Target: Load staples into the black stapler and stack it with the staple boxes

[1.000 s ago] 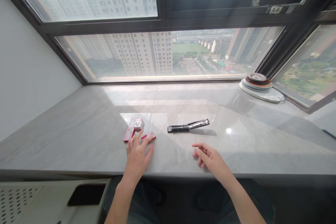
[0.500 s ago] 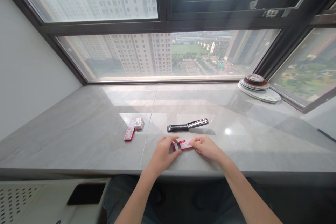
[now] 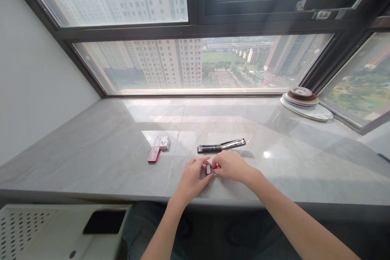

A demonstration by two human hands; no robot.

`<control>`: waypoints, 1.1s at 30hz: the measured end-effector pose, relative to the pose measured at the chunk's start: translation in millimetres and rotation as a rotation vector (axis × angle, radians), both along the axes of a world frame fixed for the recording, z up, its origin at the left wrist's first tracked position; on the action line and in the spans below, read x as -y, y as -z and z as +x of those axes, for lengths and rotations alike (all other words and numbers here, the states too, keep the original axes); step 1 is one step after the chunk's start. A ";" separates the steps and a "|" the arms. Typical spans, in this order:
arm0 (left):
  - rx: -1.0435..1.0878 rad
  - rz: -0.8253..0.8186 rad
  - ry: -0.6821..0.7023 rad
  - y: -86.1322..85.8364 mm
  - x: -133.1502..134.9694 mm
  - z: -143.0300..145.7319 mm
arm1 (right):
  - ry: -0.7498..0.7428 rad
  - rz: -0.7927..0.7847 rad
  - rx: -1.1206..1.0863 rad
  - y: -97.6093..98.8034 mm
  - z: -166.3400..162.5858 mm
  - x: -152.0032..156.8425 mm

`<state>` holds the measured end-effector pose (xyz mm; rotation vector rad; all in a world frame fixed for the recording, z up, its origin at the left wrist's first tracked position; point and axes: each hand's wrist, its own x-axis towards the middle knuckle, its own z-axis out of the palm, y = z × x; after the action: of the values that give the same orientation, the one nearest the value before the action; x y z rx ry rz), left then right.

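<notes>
A small red-and-white staple box point(image 3: 208, 170) lies low over the counter, mostly covered by my fingers. My left hand point(image 3: 192, 176) grips its left end between thumb and fingers. Bent over the other end, my right hand point(image 3: 233, 165) has its thumb and fingertips pinched on the box. Just beyond my hands rests a black stapler point(image 3: 210, 148), its top swung open and its metal channel showing. Further left, two more red-and-white boxes sit close together: a red-edged one point(image 3: 154, 155) in front and a paler one point(image 3: 164, 143) behind.
A stack of round plates point(image 3: 301, 99) stands at the back right by the window. The grey counter point(image 3: 91, 154) ends at a front edge near my wrists. Below left is a white perforated surface point(image 3: 39, 235) with a dark rectangular recess.
My right hand has slid left along the staple box and now hides much of it. The left hand keeps its hold. The whole view has shifted slightly.
</notes>
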<state>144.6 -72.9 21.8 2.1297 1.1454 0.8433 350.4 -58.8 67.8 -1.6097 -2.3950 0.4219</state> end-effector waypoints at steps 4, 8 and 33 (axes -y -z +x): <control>-0.002 0.003 -0.001 -1.6 0.5 -1.3 | -0.060 0.014 0.003 -2.5 -1.5 -1.3; 0.005 0.007 -0.004 -0.3 0.3 -0.4 | 0.010 -0.064 -0.262 -4.7 19.0 13.9; -0.176 0.151 -0.342 1.3 -59.7 -3.6 | 0.141 -0.056 -0.368 13.7 6.5 42.1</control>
<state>141.0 -13.3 20.5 2.1980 1.6162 0.9300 356.9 -100.9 54.1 -1.5532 -2.0025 0.6959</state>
